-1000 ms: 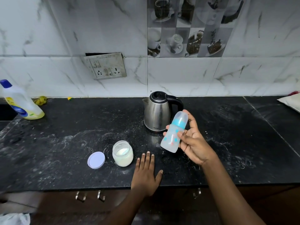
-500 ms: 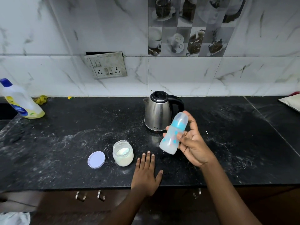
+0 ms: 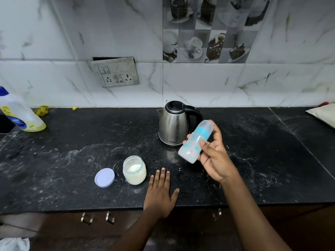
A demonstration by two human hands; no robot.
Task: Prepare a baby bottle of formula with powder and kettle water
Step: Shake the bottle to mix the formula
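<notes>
I am watching the right hand (image 3: 215, 158) gripping a translucent plastic baby bottle with a blue collar and a clear cap (image 3: 194, 144). Its fingers and thumb are curling round the lower body. The bottle is hanging in the air, tilted with its cap up and to the right, just in front of the stainless-steel electric kettle with a black handle and lid (image 3: 173, 124). The left hand (image 3: 160, 192) is lying flat on the black speckled stone counter (image 3: 72, 142), fingers straight and together, holding nothing.

Just to the left of that hand, a small clear glass jar of pale powder (image 3: 134, 170) is standing open, with its round white lid (image 3: 104, 177) lying on the counter just beside it. A clear bottle of yellow cleaning liquid with a blue cap (image 3: 20, 115) is standing well apart at the far left.

The bottle's inside is looking cloudy white, and the collar and cap are sitting on it, so I am judging that powder and water are already in and that mixing is the step in hand. I cannot tell the fill level.

The next move is likely calling for a firm grip and a shake or swirl, with the collar checked for tightness first. After that, I am expecting the jar to need its lid.
</notes>
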